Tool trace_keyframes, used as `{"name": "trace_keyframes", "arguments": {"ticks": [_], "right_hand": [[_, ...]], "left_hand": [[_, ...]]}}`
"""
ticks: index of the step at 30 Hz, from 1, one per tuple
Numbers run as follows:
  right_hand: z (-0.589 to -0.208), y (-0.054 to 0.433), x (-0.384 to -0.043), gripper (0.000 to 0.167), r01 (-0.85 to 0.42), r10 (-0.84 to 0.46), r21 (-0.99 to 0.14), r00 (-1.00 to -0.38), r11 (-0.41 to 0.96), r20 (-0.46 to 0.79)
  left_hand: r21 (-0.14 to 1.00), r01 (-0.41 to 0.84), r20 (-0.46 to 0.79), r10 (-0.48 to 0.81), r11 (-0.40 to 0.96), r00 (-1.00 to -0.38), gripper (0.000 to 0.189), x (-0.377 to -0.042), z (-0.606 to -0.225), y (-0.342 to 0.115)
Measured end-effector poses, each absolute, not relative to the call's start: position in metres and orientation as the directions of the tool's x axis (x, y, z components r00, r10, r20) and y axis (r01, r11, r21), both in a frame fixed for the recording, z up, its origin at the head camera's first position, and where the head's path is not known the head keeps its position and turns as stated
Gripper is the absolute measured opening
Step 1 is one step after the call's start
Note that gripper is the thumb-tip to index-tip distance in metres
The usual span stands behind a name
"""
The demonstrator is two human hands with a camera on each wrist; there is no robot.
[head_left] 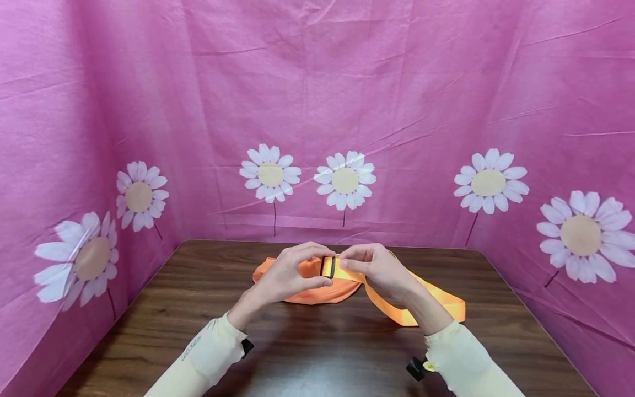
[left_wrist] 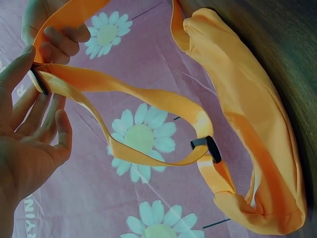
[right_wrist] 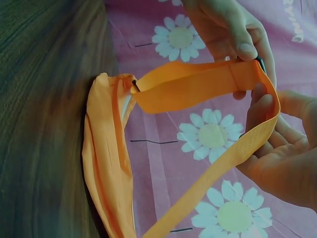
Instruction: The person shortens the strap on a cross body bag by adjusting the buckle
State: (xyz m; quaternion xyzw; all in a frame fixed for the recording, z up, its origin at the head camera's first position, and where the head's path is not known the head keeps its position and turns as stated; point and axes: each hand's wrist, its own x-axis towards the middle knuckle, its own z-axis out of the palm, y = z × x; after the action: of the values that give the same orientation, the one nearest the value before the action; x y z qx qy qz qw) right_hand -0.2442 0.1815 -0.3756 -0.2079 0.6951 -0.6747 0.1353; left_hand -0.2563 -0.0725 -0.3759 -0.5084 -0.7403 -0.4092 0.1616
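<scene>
An orange pouch, which looks like a waist bag, lies on the table behind the hands. Its orange strap loops out to the right and passes through a black slide buckle. My left hand holds that buckle between thumb and fingers. Close beside it, my right hand pinches the strap just right of the buckle. In the left wrist view a second black ring joins the strap to the pouch's end. The strap between the two black pieces hangs doubled and slack.
The dark wood table spreads out under the hands. A pink cloth printed with white flowers stands around its back and sides. A black wrist device shows at the right sleeve.
</scene>
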Motion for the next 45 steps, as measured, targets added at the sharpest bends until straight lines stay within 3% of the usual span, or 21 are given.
{"name": "trace_keyframes", "arguments": {"ticks": [9,13,19,29,36,45], "right_hand": [[-0.375,0.192,-0.249,0.033,-0.124,-0.478,-0.987,-0.876,0.098,0.063],[-0.379,0.207,-0.257,0.029,-0.116,-0.487,-0.984,-0.873,0.135,0.036],[-0.382,0.214,-0.262,0.028,-0.1,-0.508,-0.991,-0.86,0.084,0.044],[-0.383,0.2,-0.262,0.019,-0.106,-0.537,-0.994,-0.836,-0.042,0.112],[-0.381,0.187,-0.255,0.025,-0.085,-0.5,-0.996,-0.862,-0.021,0.083],[-0.379,0.18,-0.25,0.027,-0.102,-0.518,-0.995,-0.85,-0.009,0.092]], "left_hand": [[0.434,0.884,0.669,0.597,0.172,-0.444,0.052,-0.256,-0.374,-0.073],[0.454,0.868,0.67,0.565,0.2,-0.481,0.053,-0.254,-0.372,-0.073],[0.5,0.839,0.649,0.548,0.214,-0.527,0.054,-0.254,-0.371,-0.072],[0.468,0.855,0.652,0.567,0.223,-0.504,0.054,-0.255,-0.368,-0.075],[0.428,0.866,0.642,0.588,0.258,-0.493,0.053,-0.254,-0.371,-0.073],[0.4,0.883,0.651,0.603,0.245,-0.461,0.052,-0.252,-0.374,-0.071]]}}
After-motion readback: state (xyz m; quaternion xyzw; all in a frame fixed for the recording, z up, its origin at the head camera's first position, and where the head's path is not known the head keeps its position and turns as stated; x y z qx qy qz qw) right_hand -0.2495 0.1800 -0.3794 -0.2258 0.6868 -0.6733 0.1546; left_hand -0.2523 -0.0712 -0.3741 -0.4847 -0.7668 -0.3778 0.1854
